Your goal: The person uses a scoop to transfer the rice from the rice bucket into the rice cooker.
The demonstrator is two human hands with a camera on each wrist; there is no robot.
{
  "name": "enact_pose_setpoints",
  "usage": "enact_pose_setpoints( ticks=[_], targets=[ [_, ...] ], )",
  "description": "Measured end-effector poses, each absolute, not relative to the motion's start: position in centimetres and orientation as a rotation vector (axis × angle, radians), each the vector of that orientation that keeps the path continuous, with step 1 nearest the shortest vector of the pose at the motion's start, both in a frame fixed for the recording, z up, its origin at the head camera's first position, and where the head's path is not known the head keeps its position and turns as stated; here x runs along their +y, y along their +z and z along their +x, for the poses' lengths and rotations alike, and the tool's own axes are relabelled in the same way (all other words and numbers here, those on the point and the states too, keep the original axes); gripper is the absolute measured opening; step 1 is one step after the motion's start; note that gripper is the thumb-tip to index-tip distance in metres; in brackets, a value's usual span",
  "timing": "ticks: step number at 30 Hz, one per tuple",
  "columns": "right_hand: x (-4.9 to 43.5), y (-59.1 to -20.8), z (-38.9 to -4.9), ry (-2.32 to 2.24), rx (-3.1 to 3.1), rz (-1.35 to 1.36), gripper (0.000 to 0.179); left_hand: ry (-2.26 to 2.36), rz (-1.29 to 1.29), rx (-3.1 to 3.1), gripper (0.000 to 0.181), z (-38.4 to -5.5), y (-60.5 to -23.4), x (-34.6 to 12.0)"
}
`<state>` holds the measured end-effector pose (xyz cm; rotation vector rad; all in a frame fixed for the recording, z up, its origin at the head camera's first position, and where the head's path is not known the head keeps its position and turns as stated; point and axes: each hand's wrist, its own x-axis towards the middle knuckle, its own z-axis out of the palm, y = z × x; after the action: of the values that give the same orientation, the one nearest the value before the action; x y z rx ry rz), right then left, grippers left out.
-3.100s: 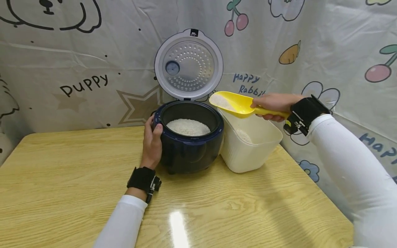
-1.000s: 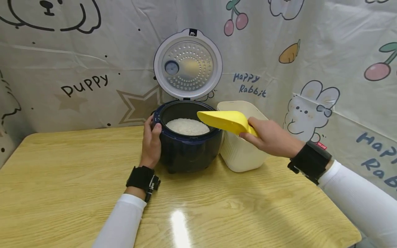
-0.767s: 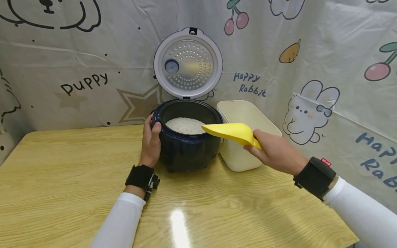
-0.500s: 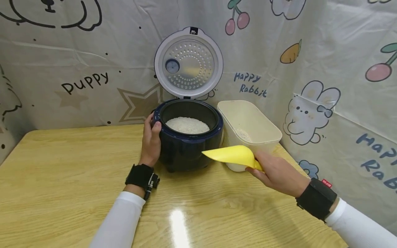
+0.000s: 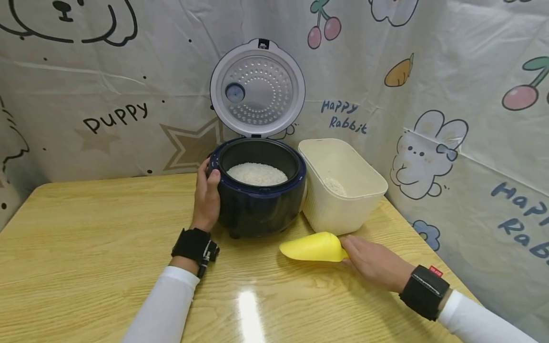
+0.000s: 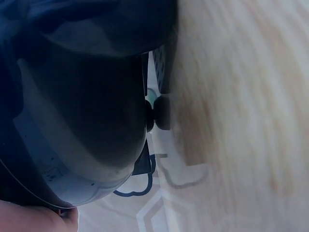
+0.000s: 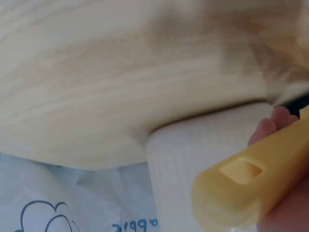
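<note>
A dark blue rice cooker (image 5: 261, 214) stands with its lid (image 5: 257, 90) raised, and white rice (image 5: 257, 174) lies heaped in its pot. My left hand (image 5: 207, 200) holds the cooker's left side, thumb towards the front; in the left wrist view, part of that hand (image 6: 36, 217) shows at the lower left corner against the cooker. With my right hand (image 5: 373, 262) I grip a yellow scoop (image 5: 313, 247) by its handle (image 7: 251, 179). The scoop's rounded back faces up, low over the table in front of the bin; whether it touches the wood cannot be seen.
A cream bin (image 5: 343, 214) stands right of the cooker, close beside it, with a little rice (image 5: 334, 186) inside. All this is on a wooden table (image 5: 107, 267), whose right edge runs past the bin. A printed curtain (image 5: 171, 62) hangs behind.
The scoop, earlier raised with rice beside the cooker, has tipped over towards the cooker, then come down and forward to the table with my right hand. My left hand stays on the cooker.
</note>
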<state>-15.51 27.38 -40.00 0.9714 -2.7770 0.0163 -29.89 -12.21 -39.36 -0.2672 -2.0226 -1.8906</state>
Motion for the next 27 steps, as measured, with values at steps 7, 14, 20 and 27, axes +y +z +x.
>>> enact_pose_setpoints(
  ticks=[7, 14, 20, 27],
  targets=[
    [27.2, -41.5, -15.2, -0.022, -2.755, 1.024, 0.023, -1.901, -0.277, -2.007, 0.072, -29.8, -39.4, -12.2],
    [27.1, -42.4, -15.1, -0.072, -2.705, 1.08, 0.033, -1.907, -0.27, -2.015, 0.073, -29.7, -39.2, -12.2],
    [27.3, -42.7, -15.0, -0.127, -2.683, 1.095, 0.041, -1.907, -0.271, -2.02, 0.072, -29.7, -39.1, -12.2],
    [27.3, -42.8, -14.7, -0.144, -2.672, 1.085, 0.045, -1.906, -0.266, -2.039, 0.072, -29.6, -39.3, -12.5]
  ],
)
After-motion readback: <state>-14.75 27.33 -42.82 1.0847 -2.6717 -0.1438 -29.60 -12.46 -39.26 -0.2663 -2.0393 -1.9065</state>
